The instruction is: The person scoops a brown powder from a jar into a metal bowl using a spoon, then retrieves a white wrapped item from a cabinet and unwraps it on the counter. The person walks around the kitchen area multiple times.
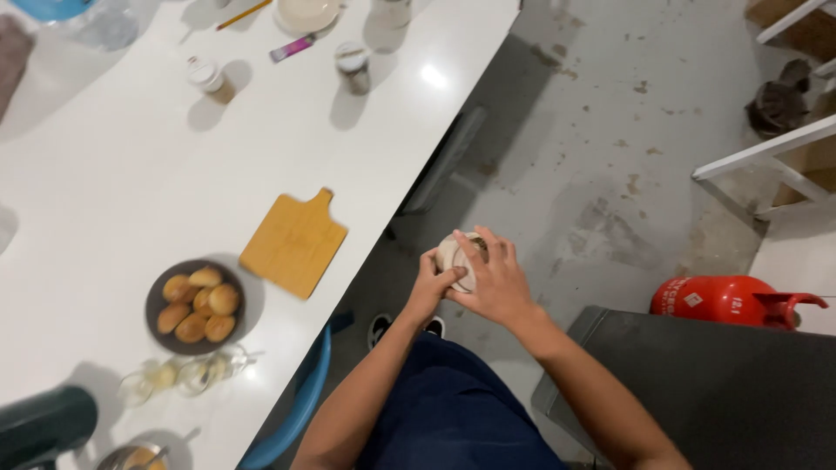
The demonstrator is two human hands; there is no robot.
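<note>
Between the two hands, held in the air over the floor to the right of the tabletop edge, sits a small round jar (459, 258) with a pale lid; the picture is blurred, so its material cannot be read for certain. Right hand (494, 280) lies over the top, fingers (484, 246) curled around the lid rim. Left hand (430, 283) grips the body from the left side, fingers closed on it. Both hands hold the jar; neither is spread wide.

Handling judgement: likely light, rigid, and smooth-walled, so possibly slippery; if glass, fragile over the hard concrete floor (610, 130). Best hold appears to be one hand around the body, the other around the lid edge.

Left of the hands, on the white tabletop (104, 191): a bamboo cutting board (293, 243), near it a dark bowl of bread rolls (195, 306), and glass cruets (178, 376) nearer still. At the far end stand two small jars (352, 66) (209, 78). A dark green vessel (43, 424) sits at the near left corner.

Right of the hands: a red gas cylinder (730, 300) lying on the floor, and a dark grey seat (723, 383) nearer.
</note>
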